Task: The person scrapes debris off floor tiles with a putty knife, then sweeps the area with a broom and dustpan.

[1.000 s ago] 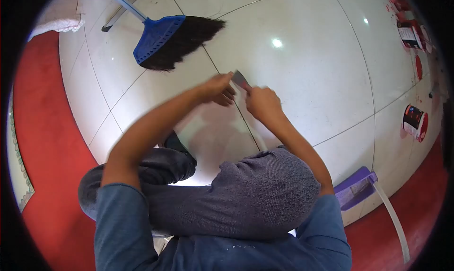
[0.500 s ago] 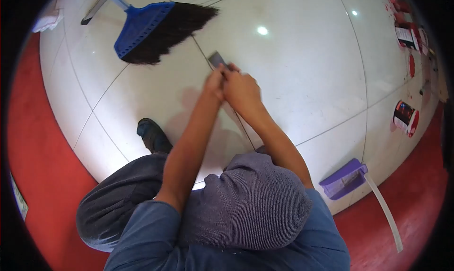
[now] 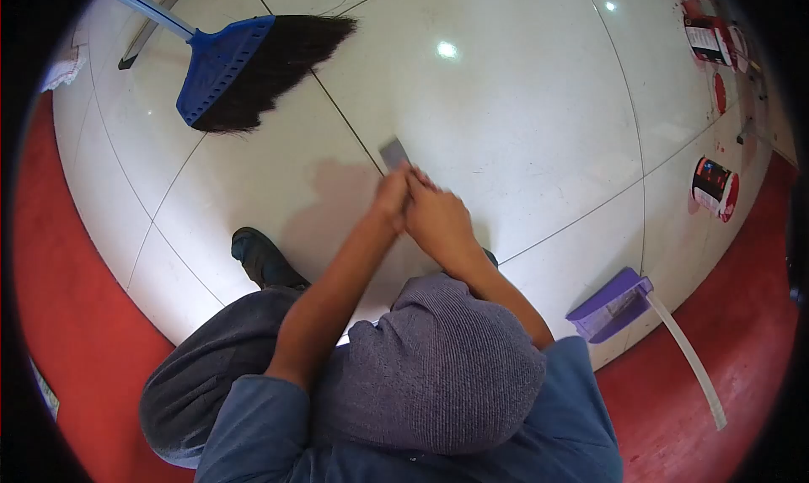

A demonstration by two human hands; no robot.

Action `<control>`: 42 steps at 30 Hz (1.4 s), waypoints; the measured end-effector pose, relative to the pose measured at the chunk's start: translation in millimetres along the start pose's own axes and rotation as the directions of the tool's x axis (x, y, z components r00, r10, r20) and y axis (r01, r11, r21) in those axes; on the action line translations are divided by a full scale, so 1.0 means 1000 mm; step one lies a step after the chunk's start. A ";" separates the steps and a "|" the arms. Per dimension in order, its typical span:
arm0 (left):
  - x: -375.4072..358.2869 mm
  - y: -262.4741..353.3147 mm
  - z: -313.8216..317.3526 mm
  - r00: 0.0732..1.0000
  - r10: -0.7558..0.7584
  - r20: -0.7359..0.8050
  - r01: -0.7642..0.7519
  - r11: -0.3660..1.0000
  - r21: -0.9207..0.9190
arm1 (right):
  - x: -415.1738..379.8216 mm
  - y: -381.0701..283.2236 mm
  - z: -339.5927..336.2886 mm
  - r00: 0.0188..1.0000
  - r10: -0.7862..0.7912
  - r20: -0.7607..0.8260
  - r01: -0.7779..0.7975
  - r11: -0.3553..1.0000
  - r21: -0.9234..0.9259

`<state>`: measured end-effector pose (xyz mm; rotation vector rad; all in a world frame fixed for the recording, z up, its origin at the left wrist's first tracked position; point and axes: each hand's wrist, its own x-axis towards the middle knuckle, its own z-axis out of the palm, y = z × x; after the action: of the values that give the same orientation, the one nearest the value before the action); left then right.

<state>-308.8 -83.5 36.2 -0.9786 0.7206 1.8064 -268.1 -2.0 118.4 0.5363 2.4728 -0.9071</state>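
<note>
Both my hands meet over the white tiled floor, wrapped around the handle of a scraper. Its flat grey blade points forward, close over a dark line between two tiles. My left hand grips from the left side. Pressed against it, my right hand closes around the same handle. The fingers cover most of that handle.
A blue broom with dark bristles lies ahead on the left. To my right is a purple dustpan with a pale handle. Red-stained tubs stand farther right. Red flooring borders the tiles.
My hands and the scraper have come back toward my body, its blade now nearer my knees. The whole view has also turned slightly, shifting the broom, dustpan and tubs in the picture.
</note>
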 end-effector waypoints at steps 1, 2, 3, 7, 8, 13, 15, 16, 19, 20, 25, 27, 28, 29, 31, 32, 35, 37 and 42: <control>-0.006 -0.016 0.001 0.998 -0.054 -0.045 0.055 0.998 0.014 | -0.016 0.006 -0.001 1.000 0.022 -0.022 -0.021 0.999 0.041; -0.005 -0.021 0.005 0.996 -0.055 -0.070 0.057 0.998 0.024 | -0.016 0.010 -0.003 0.999 0.033 0.008 -0.033 0.999 0.012; -0.001 -0.025 0.008 0.994 -0.057 -0.093 0.061 0.998 0.036 | -0.015 0.014 -0.005 0.998 0.047 0.034 -0.046 0.999 -0.018; 0.024 0.016 0.025 0.998 0.050 0.046 -0.053 0.995 0.080 | 0.026 0.014 -0.010 0.991 0.098 0.090 -0.099 0.995 0.000; 0.023 0.012 0.024 0.998 0.033 0.052 -0.038 0.995 0.097 | 0.020 0.016 -0.010 0.996 0.071 0.048 -0.072 0.997 0.009; -0.015 -0.081 -0.028 0.997 -0.072 -0.038 0.077 0.989 0.128 | -0.062 0.042 0.010 0.995 0.068 0.075 -0.070 0.997 0.024; -0.024 -0.087 -0.029 0.998 -0.054 -0.037 0.057 0.996 0.066 | -0.076 0.042 0.009 0.948 0.189 0.256 -0.182 0.982 -0.054; -0.024 -0.079 -0.022 1.000 -0.012 -0.025 0.014 0.996 0.091 | -0.068 0.041 0.011 0.968 0.132 0.215 -0.128 0.991 -0.032; -0.007 -0.049 -0.021 0.998 0.055 0.040 -0.058 0.996 0.066 | -0.041 0.035 0.011 0.988 0.039 0.147 -0.035 0.999 -0.028; -0.009 -0.042 -0.020 0.999 0.043 0.031 -0.045 0.998 0.053 | -0.037 0.028 0.009 0.985 0.054 0.163 -0.047 0.998 -0.047; -0.043 -0.092 -0.018 0.973 -0.197 -0.118 0.210 0.972 0.105 | -0.085 0.050 0.020 0.984 0.108 0.141 -0.104 0.994 -0.030; -0.026 -0.086 -0.016 0.981 -0.178 -0.082 0.187 0.976 0.114 | -0.090 0.060 0.024 0.992 0.099 0.075 -0.095 0.994 -0.052; -0.016 -0.086 -0.011 0.980 -0.189 -0.064 0.195 0.973 0.126 | -0.081 0.060 0.023 0.992 0.111 0.051 -0.110 0.994 -0.022; -0.005 -0.072 -0.006 0.996 -0.093 -0.003 0.092 0.972 0.216 | -0.058 0.056 0.019 0.992 0.124 0.028 -0.124 0.992 0.003; 0.001 -0.050 0.012 0.994 -0.102 -0.026 0.105 0.980 0.171 | -0.048 0.057 0.015 0.992 0.121 -0.017 -0.120 0.992 0.039; 0.001 -0.059 0.006 0.990 -0.136 -0.044 0.142 0.973 0.181 | -0.055 0.058 0.017 0.992 0.118 -0.035 -0.116 0.992 0.055; -0.024 -0.101 -0.015 0.960 -0.254 -0.119 0.275 0.936 0.220 | -0.095 0.065 0.023 0.986 0.165 0.023 -0.166 0.983 0.072; -0.027 -0.107 -0.004 0.947 -0.270 -0.172 0.311 0.903 0.297 | -0.104 0.062 0.011 0.957 0.254 0.143 -0.262 0.964 0.040; 0.012 -0.078 0.018 0.975 -0.221 0.003 0.199 0.885 0.421 | -0.076 0.074 0.025 0.947 0.265 -0.182 -0.244 0.961 0.128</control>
<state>-246.1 -32.5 30.5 -0.6905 0.8890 1.4025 -162.2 18.5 104.4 1.0016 2.4593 -0.9179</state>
